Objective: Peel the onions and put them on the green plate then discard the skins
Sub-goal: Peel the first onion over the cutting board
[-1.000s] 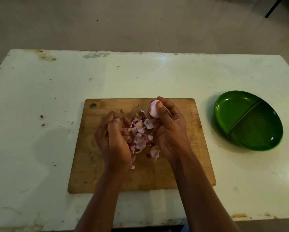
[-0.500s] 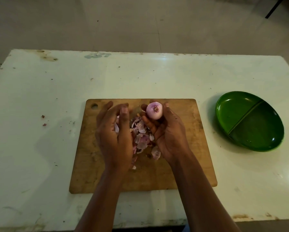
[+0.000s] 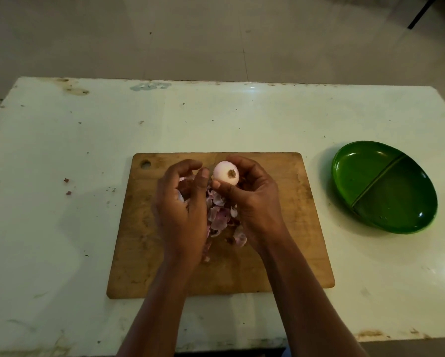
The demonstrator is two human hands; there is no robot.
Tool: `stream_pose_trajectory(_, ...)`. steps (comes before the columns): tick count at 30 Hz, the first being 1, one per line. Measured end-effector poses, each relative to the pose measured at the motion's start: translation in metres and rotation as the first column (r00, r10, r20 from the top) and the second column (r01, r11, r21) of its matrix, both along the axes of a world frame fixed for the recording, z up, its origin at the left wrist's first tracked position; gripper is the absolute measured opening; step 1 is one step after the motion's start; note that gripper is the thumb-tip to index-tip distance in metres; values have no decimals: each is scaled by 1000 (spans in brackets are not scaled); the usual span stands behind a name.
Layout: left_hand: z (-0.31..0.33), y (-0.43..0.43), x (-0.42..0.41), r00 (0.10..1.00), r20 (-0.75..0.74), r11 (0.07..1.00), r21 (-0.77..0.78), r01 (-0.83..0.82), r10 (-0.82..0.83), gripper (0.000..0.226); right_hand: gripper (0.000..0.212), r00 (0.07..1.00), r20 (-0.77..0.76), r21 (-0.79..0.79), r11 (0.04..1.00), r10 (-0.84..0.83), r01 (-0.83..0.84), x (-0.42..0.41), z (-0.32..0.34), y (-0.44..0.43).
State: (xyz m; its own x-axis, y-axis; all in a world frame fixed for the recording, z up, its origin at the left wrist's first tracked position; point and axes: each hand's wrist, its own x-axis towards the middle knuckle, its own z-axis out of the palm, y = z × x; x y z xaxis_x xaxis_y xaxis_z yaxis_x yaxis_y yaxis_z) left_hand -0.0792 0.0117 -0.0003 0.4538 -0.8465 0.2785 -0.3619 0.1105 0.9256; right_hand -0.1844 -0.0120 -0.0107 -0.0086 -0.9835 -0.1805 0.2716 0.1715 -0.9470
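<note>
1. At the near edge of the desk (image 3: 61, 253), two bare forearms reach forward over a wooden cutting board (image 3: 288, 253) that lies flat on the pale, stained top.
2. Above the middle of the board, the left hand (image 3: 182, 212) shows its back to the camera. Its fingers (image 3: 182, 167) are curved inward and its thumb points up, the tip just beside the onion. A pale scrap of skin shows against the palm, but I cannot tell whether the fingers grip it.
3. Between the two hands, a pile of purple-pink onion skins (image 3: 220, 215) lies on the board, partly hidden by both hands.
4. Just right of the pile, the right hand (image 3: 254, 202) has its fingers and thumb curled round a peeled onion (image 3: 226, 173). It holds the onion above the board near the far edge. The onion is pale, and its brown root end faces the camera.
5. Right of the board and well apart from it, the green plate (image 3: 365, 171) sits on the desk. A ridge divides it into two compartments.
6. Beyond the far edge of the desk lies a grey tiled floor (image 3: 216, 34).
</note>
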Motion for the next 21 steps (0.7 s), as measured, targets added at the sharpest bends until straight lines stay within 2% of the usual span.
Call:
stream_pose_trajectory(3, 1, 1, -1, 999, 8, 998, 36, 49, -49, 33, 40, 998, -57, -24, 1000, -1, 0, 1, 0, 2)
stream_pose_trajectory(7, 0, 0, -1, 993, 62, 993, 68, 96, -100, 25, 39, 994, -105, -109, 993, 31, -42, 4, 3, 4)
stream_pose_trajectory(12, 6, -1, 2, 999, -23, 995, 94, 37, -35, 19, 37, 994, -21, -116, 988, 104, -106, 4, 7, 3)
stream_pose_trajectory(16, 11, 0, 1, 997, -68, 991, 133, 31, -22, 16, 29, 971, 202, -39, 992, 126, -121, 3, 7, 4)
stream_pose_trajectory(21, 13, -1, 2, 979, -196, 990, 136, -24, 50, 19, 34, 971, 185, -75, 987, 152, -140, 3, 10, 5)
